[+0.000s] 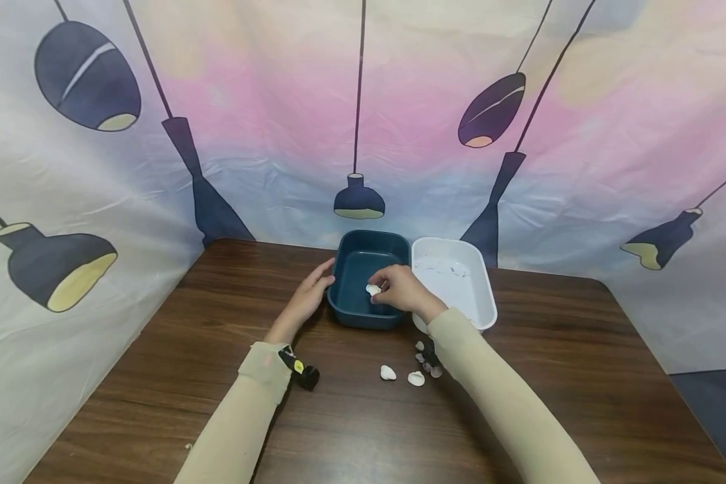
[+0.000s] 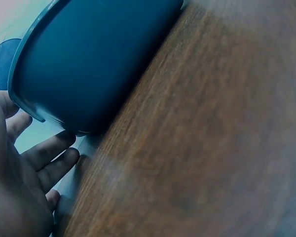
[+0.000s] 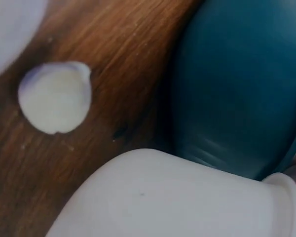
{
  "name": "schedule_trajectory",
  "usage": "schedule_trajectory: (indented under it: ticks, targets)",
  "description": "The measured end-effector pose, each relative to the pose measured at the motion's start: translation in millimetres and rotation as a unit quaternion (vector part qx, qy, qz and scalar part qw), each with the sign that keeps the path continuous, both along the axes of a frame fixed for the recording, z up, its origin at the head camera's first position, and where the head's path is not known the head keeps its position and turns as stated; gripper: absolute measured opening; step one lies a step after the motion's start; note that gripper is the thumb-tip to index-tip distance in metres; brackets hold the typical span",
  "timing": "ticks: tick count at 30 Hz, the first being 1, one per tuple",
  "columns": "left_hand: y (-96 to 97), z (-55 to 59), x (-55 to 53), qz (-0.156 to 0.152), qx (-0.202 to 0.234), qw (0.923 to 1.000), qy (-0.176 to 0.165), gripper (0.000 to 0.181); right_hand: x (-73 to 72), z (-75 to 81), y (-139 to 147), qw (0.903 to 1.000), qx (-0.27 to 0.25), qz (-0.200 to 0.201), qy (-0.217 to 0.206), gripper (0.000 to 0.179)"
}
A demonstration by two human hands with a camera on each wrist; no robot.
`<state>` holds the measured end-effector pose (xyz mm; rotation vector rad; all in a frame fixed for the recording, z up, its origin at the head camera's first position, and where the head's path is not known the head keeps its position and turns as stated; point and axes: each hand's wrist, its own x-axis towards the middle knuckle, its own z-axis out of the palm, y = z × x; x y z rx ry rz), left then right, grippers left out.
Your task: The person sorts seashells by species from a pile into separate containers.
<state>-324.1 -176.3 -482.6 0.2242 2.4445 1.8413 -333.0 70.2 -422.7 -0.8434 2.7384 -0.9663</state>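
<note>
Over the inside of a dark blue-green plastic basin (image 1: 363,321), my right hand (image 1: 404,290) pinches a small white seashell (image 1: 373,290) between thumb and fingers. My left hand (image 1: 305,296) is at the basin's left side with its fingers extended. In the left wrist view, its fingers (image 2: 52,150) lie against or close to the end of the basin (image 2: 89,64). The right wrist view catches only a sliver of the right hand at its edge; the pinched shell is out of sight there. A shell (image 3: 56,98) lies on the wood in that view.
A white plastic basin (image 1: 454,269) stands right of the blue-green one, partly behind my right forearm. Two white shells (image 1: 388,373) lie on the brown table (image 1: 351,430), with several small shells (image 1: 423,357) beside the right sleeve. A printed cloth (image 1: 278,134) hangs behind.
</note>
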Motion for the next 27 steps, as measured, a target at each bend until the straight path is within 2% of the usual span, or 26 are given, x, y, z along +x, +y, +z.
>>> schedule_trajectory:
  ticks: [9, 15, 20, 23, 27]
  targets:
    - [-1.1, -1.9, -1.1, -0.008, 0.005, 0.9999, 0.004, 0.056, -2.7, -1.5, -5, 0.9999, 0.012, 0.011, 0.0, 0.035]
    - [0.3, -2.2, -1.2, 0.0, 0.001, 1.0, 0.001, 0.057, 5.2, 0.0, -6, 0.9987, 0.031, 0.036, 0.02, 0.038]
    - [2.4, -1.8, -0.6, 0.003, -0.001, 1.0, -0.004, 0.057, 24.8, 4.5, 1, 0.9965, 0.007, 0.053, 0.063, 0.034]
    - [2.0, -1.6, -1.3, 0.003, -0.004, 1.0, -0.006, 0.057, 42.0, 8.1, 7, 0.9944, -0.037, 0.053, 0.083, 0.032]
    - [-1.0, -0.9, -1.6, 0.007, -0.007, 0.9999, 0.0, 0.056, 63.1, 12.7, 12, 0.9901, -0.095, 0.06, 0.084, 0.029]
